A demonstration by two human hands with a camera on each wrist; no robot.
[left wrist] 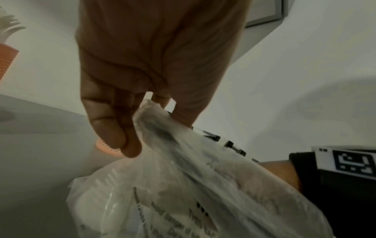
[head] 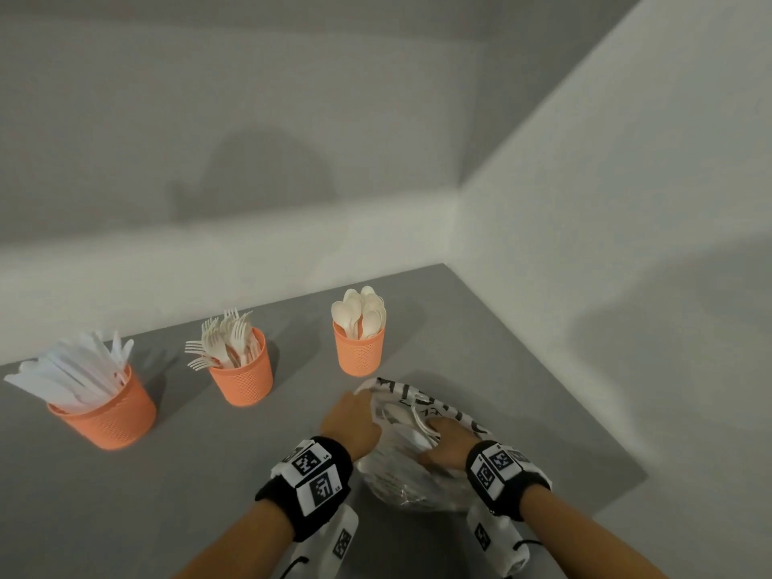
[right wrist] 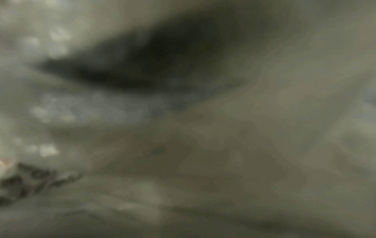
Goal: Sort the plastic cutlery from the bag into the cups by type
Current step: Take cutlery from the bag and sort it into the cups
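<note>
A crinkled clear plastic bag (head: 401, 478) with black print lies on the grey table (head: 209, 474) in front of me. My left hand (head: 364, 398) pinches the bag's rim between thumb and fingers and holds it up, seen close in the left wrist view as the left hand (left wrist: 146, 122) on the bag (left wrist: 162, 193). My right hand (head: 443, 442) reaches into the bag's mouth beside pale cutlery pieces (head: 420, 422); its fingertips are hidden. The right wrist view is a blur of plastic film. Three orange cups stand behind: knives (head: 104, 415), forks (head: 242, 376), spoons (head: 359, 348).
White walls close off the table at the back and right, meeting in a corner behind the spoon cup. The table's right edge (head: 585, 420) runs just past the bag. Bare grey tabletop lies between me and the knife and fork cups.
</note>
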